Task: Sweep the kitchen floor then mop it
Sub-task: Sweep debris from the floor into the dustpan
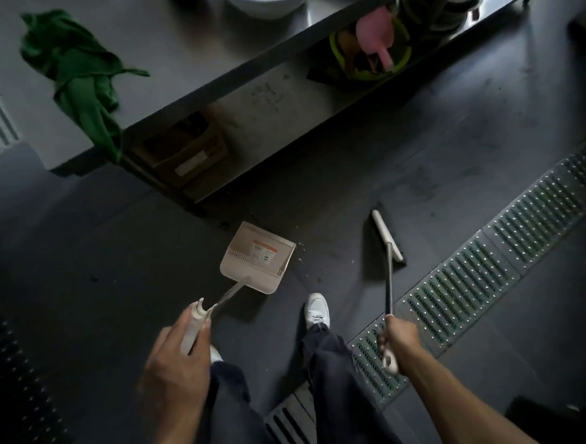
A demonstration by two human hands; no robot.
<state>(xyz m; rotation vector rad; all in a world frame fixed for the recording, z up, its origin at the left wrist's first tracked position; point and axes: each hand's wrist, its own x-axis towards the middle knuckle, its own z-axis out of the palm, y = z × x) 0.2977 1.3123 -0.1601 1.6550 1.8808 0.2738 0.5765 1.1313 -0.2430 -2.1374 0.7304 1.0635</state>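
While crumbs lie between pan and bristles, sweeping is under way.
Left hand (176, 362) fingers clench the light, stiff plastic dustpan (257, 256) by its handle, lip on the floor (435, 165); right hand (398, 339) grips the slim broom (387, 240) at its handle's end, head just beside.

commercial kitchen | steel worktable (208, 89); floor drain grates (476, 272); dark tiled floor (417, 152)

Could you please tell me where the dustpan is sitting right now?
In the head view, the dustpan rests on the dark floor just left of centre, below the steel table's corner, its handle held by the left hand, with the broom head to its right.
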